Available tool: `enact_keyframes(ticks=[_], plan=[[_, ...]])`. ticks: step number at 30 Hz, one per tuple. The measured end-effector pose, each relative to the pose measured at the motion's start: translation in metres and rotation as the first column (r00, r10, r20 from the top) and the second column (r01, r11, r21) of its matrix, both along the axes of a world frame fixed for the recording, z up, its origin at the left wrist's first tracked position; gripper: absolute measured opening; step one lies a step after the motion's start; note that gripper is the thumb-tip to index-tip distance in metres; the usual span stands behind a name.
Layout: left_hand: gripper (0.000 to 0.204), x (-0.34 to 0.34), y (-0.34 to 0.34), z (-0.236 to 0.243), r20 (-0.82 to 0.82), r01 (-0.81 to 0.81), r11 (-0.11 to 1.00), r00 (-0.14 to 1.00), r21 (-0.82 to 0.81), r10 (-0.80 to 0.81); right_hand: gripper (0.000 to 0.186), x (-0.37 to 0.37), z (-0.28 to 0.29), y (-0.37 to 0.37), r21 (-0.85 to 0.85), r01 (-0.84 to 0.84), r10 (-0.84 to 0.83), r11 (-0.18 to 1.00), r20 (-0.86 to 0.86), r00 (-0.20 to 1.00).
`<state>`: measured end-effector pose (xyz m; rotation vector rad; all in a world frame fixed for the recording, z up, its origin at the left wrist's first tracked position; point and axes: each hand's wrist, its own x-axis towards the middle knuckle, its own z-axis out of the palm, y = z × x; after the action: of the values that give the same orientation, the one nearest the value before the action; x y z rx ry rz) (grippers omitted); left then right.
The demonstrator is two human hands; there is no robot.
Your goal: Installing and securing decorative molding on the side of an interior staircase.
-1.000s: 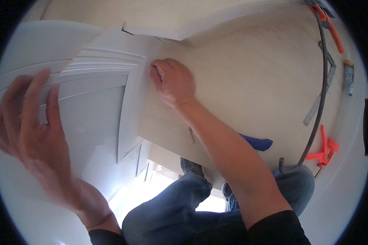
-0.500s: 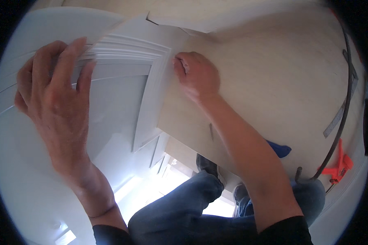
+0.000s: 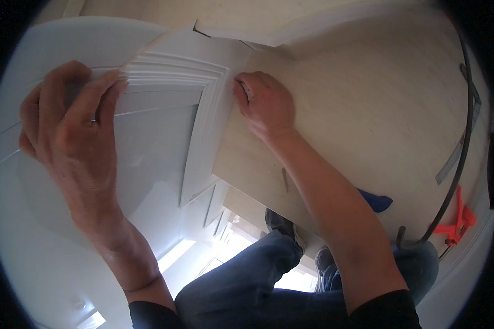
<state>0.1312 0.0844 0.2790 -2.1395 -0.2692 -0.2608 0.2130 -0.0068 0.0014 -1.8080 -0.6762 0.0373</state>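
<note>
My left hand [image 3: 74, 120] is on the white panel [image 3: 142, 148] at the left, its thumb and index finger pinched on the edge of a white moulding strip [image 3: 175, 68], the other fingers bent. Behind them a narrow, light-edged piece [image 3: 145, 50] runs diagonally. My right hand [image 3: 266, 101] is curled beside the moulding's corner, on the beige board [image 3: 357, 109]; something pale shows inside its fingers, too small to make out. A thin blade-like item [image 3: 285, 178] lies near my right forearm, and a blue cloth-like object [image 3: 376, 200] is partly behind it.
At the right are a black bent bar [image 3: 465, 126], a metal square [image 3: 450, 159] and an orange clamp [image 3: 455, 225]. My jeans-clad legs [image 3: 241, 274] and shoes are below the board's edge, with bright light beyond. A step edge [image 3: 236, 33] runs along the top.
My left hand moved up and right along the moulding, and its thumb and index finger have drawn together on it. The view shifted, moving the scene rightward. My right hand stays by the corner.
</note>
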Motion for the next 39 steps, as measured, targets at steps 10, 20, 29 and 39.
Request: enact_keyframes(ticks=[10, 20, 29, 39], plan=[[0.015, 0.0, 0.002, 0.001, -0.024, 0.031, 0.999, 0.999, 0.017, -0.031, 0.015, 0.001, -0.001, 0.001, -0.022, -0.011, 0.012, 1.0, 0.01, 1.0], [0.013, -0.003, 0.006, -0.001, -0.02, 0.042, 0.999, 0.999, 0.02, -0.042, 0.014, 0.001, -0.002, 0.001, -0.036, -0.025, 0.025, 0.999, 0.003, 1.0], [0.011, -0.002, 0.007, 0.0, 0.004, 0.028, 0.999, 1.0, -0.024, -0.028, 0.018, 0.001, 0.0, 0.001, -0.027, -0.031, 0.03, 0.999, -0.03, 0.999], [0.012, -0.003, 0.01, 0.0, -0.014, 0.005, 1.0, 1.0, 0.008, -0.005, 0.017, 0.003, 0.001, 0.007, -0.03, 0.004, -0.004, 1.0, -0.011, 1.0]])
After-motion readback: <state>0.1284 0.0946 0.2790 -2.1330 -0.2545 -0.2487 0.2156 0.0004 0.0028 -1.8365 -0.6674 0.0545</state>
